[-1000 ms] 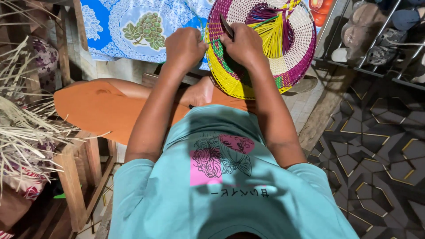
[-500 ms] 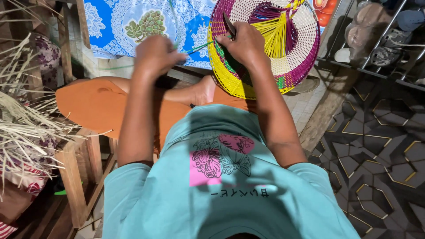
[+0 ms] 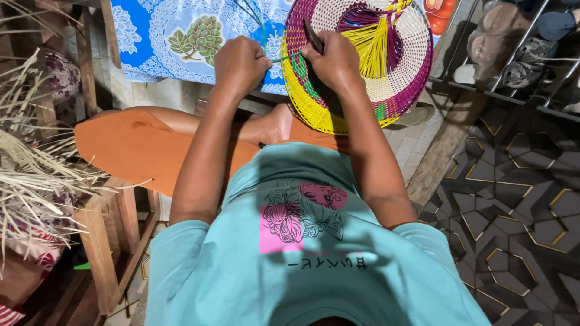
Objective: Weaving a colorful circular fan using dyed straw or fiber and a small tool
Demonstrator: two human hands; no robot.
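Up front, the left hand point(image 3: 240, 60) is fisted around a thin green strand point(image 3: 284, 58) running to the woven basket point(image 3: 386, 90). Just beside it, the right hand point(image 3: 332, 59) presses on the basket's rim, closed on what looks like a dark tool point(image 3: 312, 35). Dried straw point(image 3: 30, 175) lies well left.
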